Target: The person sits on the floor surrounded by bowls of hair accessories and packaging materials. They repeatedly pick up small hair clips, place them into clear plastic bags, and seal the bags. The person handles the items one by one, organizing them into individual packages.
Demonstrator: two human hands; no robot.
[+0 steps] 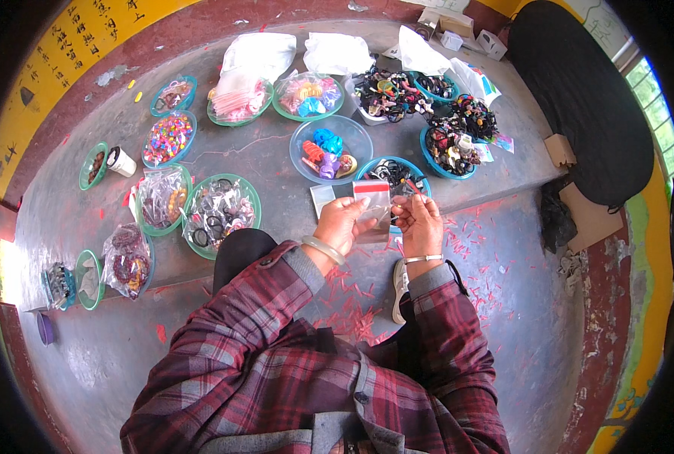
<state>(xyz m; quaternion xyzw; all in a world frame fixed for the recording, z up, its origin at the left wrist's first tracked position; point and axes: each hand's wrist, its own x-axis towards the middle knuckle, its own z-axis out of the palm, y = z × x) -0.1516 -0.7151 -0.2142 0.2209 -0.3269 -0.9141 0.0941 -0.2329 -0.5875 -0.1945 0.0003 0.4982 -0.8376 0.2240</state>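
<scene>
Both hands meet just in front of the blue bowl (394,172) of dark hair ties, which sits at the near edge of the raised concrete step (276,151). Between them hangs a small clear plastic bag (375,212) with a red strip along its top. The left hand (342,225) has its fingers curled narrow, pinching the bag's left side, so the bag lies against its fingertips and spreads to the right. The right hand (420,222) grips the bag's right edge, thumb and forefinger pressed close at the upper corner. The bag hangs upright between the two grips, its top reaching the near rim of the blue bowl. Left of that bowl, a loose clear packet (322,198) lies flat on the step. Behind the bowl stands a clear bowl (331,144) with bright plastic clips, and farther left a green-rimmed bowl (221,210) holds bagged dark rings.
</scene>
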